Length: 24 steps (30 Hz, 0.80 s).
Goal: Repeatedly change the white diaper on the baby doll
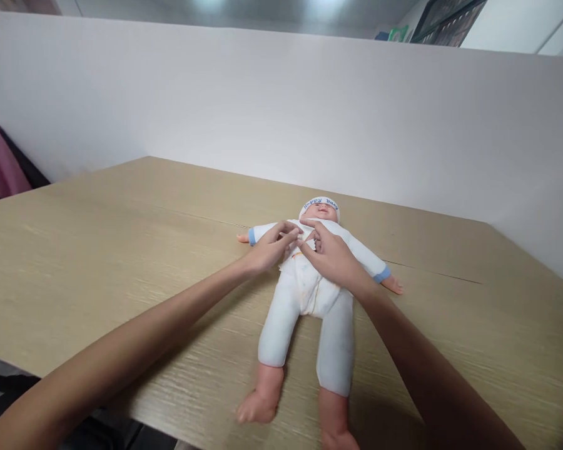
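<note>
Because the white-clothed doll [279,334] lies face-up, feet [261,400] toward the tan wooden counter's [98,262] near edge, the left hand [274,245] and right hand [333,253] presumably reach its chest easily, fingers bent; whether pinching anything, I can't tell.

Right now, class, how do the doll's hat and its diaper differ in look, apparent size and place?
The hat bears blue lettering, while the diaper shows orange marks. The hat looks smooth; the diaper, wrinkled. The diaper appears larger in this view than the hat. The hat sits on the head, the diaper around the hips. Both are mainly white.
</note>
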Motion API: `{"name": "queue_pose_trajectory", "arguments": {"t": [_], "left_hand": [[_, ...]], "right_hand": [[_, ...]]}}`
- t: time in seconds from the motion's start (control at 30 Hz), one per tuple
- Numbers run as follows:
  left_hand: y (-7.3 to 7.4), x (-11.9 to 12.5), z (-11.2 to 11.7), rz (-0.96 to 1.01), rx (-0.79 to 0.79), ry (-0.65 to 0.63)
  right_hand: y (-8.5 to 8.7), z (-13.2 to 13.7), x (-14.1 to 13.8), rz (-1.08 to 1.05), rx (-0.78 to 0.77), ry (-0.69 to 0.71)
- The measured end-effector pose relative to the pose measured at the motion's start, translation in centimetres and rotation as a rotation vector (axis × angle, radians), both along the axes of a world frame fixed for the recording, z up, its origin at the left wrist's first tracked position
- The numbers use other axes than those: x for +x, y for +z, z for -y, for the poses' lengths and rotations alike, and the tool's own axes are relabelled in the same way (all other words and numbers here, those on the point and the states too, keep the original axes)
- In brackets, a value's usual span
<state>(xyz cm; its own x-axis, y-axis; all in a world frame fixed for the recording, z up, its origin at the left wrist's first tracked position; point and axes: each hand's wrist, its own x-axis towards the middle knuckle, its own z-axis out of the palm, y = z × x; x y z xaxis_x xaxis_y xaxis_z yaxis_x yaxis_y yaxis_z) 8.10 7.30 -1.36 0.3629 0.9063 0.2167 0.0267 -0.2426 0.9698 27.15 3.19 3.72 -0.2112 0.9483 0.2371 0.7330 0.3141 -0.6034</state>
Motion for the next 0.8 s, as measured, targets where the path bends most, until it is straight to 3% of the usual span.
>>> {"name": "queue_pose_trajectory", "arguments": {"t": [0.07,0.23,0.33,0.47,0.57,0.67,0.8], "left_hand": [[-0.8,-0.4,0.0,-0.015,0.027,0.032],[-2.1,-0.4,-0.6,0.040,-0.019,-0.091],[-2.5,-0.2,-0.9,0.059,-0.012,-0.089],[-2.3,0.1,-0.1,-0.054,0.073,0.193],[-1.2,-0.3,2.8,-0.116,0.162,0.353],[0.5,-1.2,7.4,-0.219,0.313,0.230],[1.7,-2.3,12.1,-0.525,0.512,-0.144]], "right_hand": [[-0.2,-0.1,-0.1,-0.025,0.022,-0.002],[-0.7,-0.3,-0.2,-0.081,0.096,-0.021],[-1.2,-0.8,0.0,-0.070,0.165,-0.020],[-1.5,-0.9,0.0,-0.038,0.333,-0.075],[-1.2,0.8,0.2,-0.049,0.407,-0.138],[-0.8,4.8,0.6,-0.086,0.421,-0.072],[-1.6,11.6,1.7,-0.153,0.242,0.107]]}}
